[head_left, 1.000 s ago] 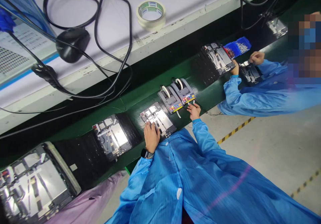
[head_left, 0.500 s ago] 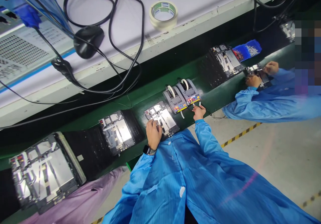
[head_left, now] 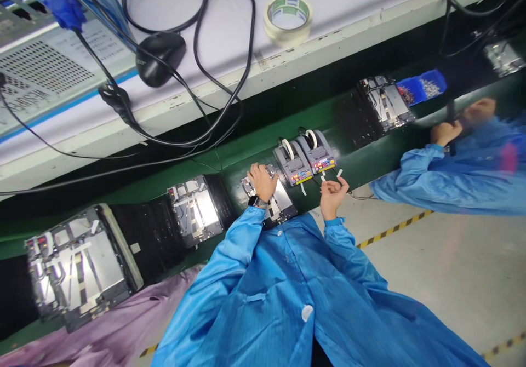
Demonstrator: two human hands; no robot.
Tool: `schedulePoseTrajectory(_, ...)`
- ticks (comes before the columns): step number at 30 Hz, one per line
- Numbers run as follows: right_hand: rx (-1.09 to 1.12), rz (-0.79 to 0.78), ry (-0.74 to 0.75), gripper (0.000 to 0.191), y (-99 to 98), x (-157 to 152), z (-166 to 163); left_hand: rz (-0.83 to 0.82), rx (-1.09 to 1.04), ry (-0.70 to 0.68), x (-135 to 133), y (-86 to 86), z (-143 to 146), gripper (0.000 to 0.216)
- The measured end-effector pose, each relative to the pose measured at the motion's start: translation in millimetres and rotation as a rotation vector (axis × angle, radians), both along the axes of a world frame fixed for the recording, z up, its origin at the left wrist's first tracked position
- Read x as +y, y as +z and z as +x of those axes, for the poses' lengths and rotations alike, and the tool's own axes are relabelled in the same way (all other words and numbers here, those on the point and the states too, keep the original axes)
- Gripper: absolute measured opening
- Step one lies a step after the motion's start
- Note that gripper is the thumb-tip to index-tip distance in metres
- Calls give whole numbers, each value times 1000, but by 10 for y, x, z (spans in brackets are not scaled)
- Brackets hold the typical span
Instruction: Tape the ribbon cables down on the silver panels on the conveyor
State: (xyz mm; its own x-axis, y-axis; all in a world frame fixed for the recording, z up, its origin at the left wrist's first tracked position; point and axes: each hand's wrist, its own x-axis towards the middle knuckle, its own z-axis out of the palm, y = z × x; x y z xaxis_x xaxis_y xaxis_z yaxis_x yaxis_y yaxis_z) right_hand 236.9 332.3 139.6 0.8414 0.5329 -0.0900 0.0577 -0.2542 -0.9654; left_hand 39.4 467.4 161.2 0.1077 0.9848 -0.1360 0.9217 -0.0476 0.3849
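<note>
My left hand [head_left: 261,182], with a watch on its wrist, rests on the far corner of an open device assembly [head_left: 283,200] on the green belt [head_left: 370,156], fingers curled over its edge. My right hand [head_left: 332,191] is raised just in front of the two grey tape dispensers [head_left: 304,160]. It pinches short white tape strips [head_left: 339,174] between its fingertips. My blue coat sleeves cover the assembly's near edge.
More open assemblies [head_left: 193,209] [head_left: 78,265] [head_left: 388,103] lie along the belt on black mats. A co-worker in blue [head_left: 452,164] works at the right, by a blue parts bin [head_left: 421,86]. A purple sleeve [head_left: 102,328] is at the lower left. The shelf above holds a tape roll [head_left: 287,16], a mouse [head_left: 160,57] and cables.
My left hand slid from the assembly's near end to its far corner. My right hand drew back from the dispensers with tape strips. The view shifted right.
</note>
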Motion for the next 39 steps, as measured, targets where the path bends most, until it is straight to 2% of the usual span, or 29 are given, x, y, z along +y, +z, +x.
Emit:
schedulePoseTrajectory(3,-128,11,174,56,180,199,-225,-48,-12,-15,47,-21,-141,42)
schedulePoseTrajectory(6,-254,-3,396,53,234,459,-433,-108,-36,-66,93,-28,-235,39)
schedulePoseTrajectory(10,-355,-4,675,58,153,821,-617,-150,-43,-93,164,-33,-271,33)
schedulePoseTrajectory(17,-557,-60,1008,76,54,1278,-685,-193,-52,-119,256,-35,-332,31)
schedulePoseTrajectory(28,-742,-162,1244,88,93,1492,-542,-233,-38,-143,347,-19,-362,22)
schedulePoseTrajectory(32,-799,-163,1284,94,159,1543,-547,-235,-58,-144,373,-39,-382,20)
schedulePoseTrajectory(39,-769,-154,1304,87,185,1504,-547,-246,-80,-109,325,3,-375,21)
